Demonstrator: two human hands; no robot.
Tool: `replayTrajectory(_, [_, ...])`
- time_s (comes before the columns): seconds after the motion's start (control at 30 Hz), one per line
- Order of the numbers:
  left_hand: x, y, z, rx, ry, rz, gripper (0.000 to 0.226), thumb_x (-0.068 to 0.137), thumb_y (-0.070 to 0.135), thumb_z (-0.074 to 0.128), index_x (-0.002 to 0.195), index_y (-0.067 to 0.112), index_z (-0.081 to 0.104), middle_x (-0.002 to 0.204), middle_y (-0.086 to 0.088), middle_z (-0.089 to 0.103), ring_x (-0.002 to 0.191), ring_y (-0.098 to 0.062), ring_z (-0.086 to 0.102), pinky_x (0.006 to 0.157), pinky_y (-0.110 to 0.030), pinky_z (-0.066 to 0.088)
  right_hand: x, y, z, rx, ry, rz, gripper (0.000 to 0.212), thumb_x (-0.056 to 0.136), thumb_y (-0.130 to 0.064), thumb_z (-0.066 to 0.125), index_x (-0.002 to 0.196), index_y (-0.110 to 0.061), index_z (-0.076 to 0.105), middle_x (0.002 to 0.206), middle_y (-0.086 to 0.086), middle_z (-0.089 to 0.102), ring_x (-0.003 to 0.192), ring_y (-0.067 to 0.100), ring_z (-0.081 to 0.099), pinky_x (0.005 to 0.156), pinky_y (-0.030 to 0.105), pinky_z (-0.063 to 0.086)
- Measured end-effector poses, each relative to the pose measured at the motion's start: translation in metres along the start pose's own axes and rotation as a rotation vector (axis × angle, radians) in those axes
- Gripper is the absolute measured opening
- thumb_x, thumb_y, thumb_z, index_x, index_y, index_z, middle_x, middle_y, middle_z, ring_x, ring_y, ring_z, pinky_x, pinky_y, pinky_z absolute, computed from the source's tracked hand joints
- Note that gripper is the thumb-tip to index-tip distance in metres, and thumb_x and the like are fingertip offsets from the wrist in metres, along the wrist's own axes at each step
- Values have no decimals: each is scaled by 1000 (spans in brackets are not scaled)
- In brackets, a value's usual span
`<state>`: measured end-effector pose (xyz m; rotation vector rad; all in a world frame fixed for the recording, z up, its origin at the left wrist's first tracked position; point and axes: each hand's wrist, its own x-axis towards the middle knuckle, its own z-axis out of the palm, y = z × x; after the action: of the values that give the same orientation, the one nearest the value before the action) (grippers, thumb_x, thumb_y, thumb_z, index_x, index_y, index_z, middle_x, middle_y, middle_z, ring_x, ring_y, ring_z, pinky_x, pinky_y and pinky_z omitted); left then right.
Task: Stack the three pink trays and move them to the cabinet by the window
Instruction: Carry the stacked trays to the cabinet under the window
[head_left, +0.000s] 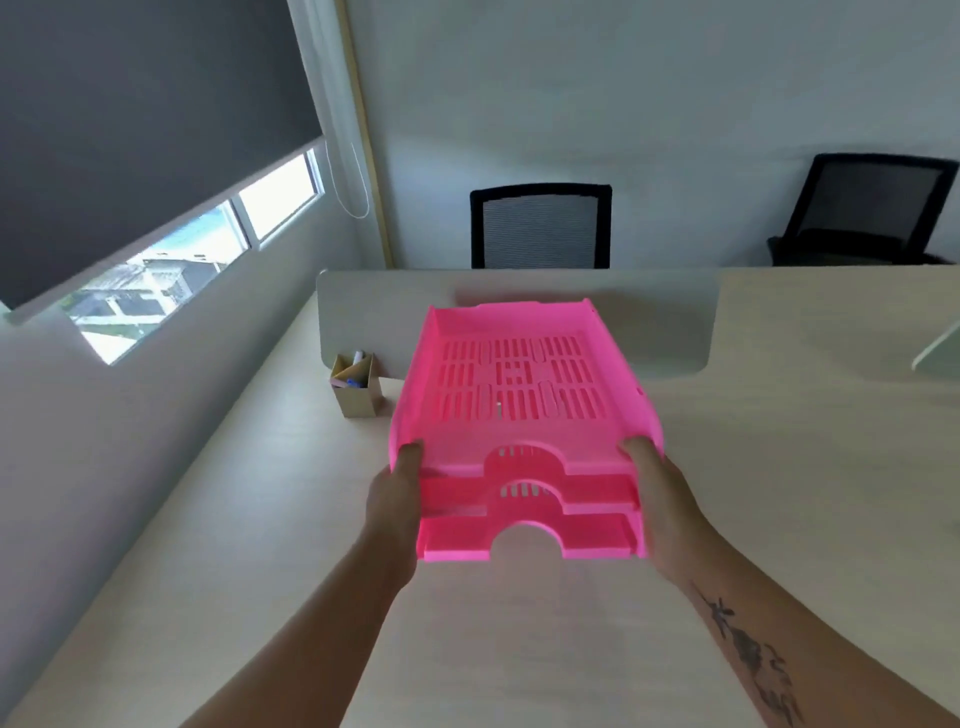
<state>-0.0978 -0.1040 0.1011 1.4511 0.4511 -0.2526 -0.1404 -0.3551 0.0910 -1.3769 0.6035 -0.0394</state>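
Observation:
Three pink trays (519, 384) are stacked one on another, their slotted floors and arched front cut-outs facing me. The stack is held up above the pale wooden desk (779, 467). My left hand (397, 493) grips the stack's left front corner, thumb on the top tray's rim. My right hand (657, 488) grips the right front corner the same way. No cabinet is in view.
A small cardboard pen holder (356, 387) with markers stands on the desk left of the trays. A grey divider panel (675, 322) runs across the desk behind them. Two black mesh chairs (540, 228) (867, 208) stand beyond. A window (171, 270) with a dark blind is on the left wall.

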Motion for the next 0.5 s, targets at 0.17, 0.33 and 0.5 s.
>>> replayTrajectory(0.17, [-12,56,19,-109,78,115,49,86,47,53,116,10,63,108,-18,72,98,-40,69,85,-53,57,13,-71,6,1,-111,-73,51,72,-51,54,114,-24,66,106,17,75,92,39,73,83,67,54])
replayTrajectory(0.33, [-22,97,21,-220,200,186,58,68,50,61,111,12,65,107,-15,73,100,-37,69,96,-55,53,22,-134,19,-47,-246,-170,44,74,-49,52,108,-24,65,106,18,73,95,38,72,87,63,53])
replayTrajectory(0.5, [-51,102,-1,-298,344,207,60,76,50,59,118,7,67,96,-15,73,76,-31,70,75,-45,60,15,-165,50,-131,-423,-206,50,65,-53,51,103,-23,65,105,11,69,101,32,66,97,59,48])
